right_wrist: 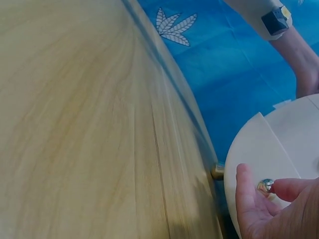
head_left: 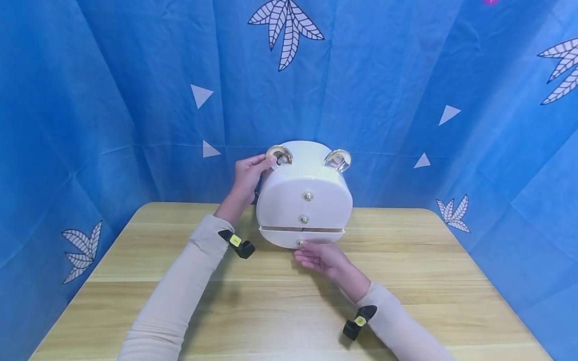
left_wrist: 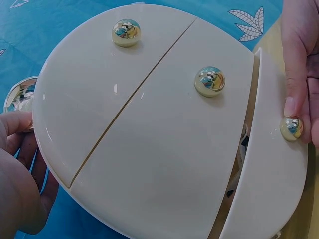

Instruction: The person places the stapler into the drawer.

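Note:
A white, rounded drawer box [head_left: 303,165] with two gold ears stands at the back of the table. Its front carries three gold knobs, one per drawer. The bottom drawer [left_wrist: 269,149] is pulled out a little, and small dark and pale items show through its gap in the left wrist view. My left hand [head_left: 248,175] holds the left ear [head_left: 282,154], thumb across its front. At the bottom drawer, my right hand [head_left: 326,259] pinches the lowest knob [left_wrist: 291,128], with its other fingers stretched out beneath.
The wooden table [head_left: 271,311] reaches back to a blue cloth [head_left: 171,100] with leaf and triangle prints, which hangs close behind the box. A short gold foot [right_wrist: 218,171] shows under the box. Both wrists wear black camera straps [head_left: 359,322].

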`<action>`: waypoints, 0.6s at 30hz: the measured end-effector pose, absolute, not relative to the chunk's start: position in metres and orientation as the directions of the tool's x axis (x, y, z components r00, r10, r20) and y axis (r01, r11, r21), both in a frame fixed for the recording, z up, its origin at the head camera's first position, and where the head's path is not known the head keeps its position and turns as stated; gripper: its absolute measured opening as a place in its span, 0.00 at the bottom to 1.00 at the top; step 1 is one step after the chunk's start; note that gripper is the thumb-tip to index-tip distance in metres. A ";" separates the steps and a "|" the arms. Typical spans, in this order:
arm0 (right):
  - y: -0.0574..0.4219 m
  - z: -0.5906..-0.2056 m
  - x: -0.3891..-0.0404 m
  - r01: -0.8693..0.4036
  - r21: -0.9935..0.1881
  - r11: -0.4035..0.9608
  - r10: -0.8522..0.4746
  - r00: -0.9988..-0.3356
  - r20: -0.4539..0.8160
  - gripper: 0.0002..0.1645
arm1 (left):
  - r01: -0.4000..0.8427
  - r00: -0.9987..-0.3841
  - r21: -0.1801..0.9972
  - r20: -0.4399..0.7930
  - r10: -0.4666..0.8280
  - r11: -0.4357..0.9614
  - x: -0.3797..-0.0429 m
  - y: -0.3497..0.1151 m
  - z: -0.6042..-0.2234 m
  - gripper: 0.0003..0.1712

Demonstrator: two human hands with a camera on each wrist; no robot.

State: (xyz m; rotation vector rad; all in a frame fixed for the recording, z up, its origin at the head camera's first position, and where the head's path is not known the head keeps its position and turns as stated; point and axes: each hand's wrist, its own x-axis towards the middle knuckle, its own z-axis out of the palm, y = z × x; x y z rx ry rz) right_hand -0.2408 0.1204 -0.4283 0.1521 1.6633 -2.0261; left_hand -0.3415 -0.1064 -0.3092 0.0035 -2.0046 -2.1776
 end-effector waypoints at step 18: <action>0.118 -0.431 -0.253 0.469 -0.874 -0.128 -0.273 -0.864 -0.424 0.22 | 0.121 -0.986 0.991 0.113 -0.121 -0.061 -0.341 -0.107 -0.309 0.21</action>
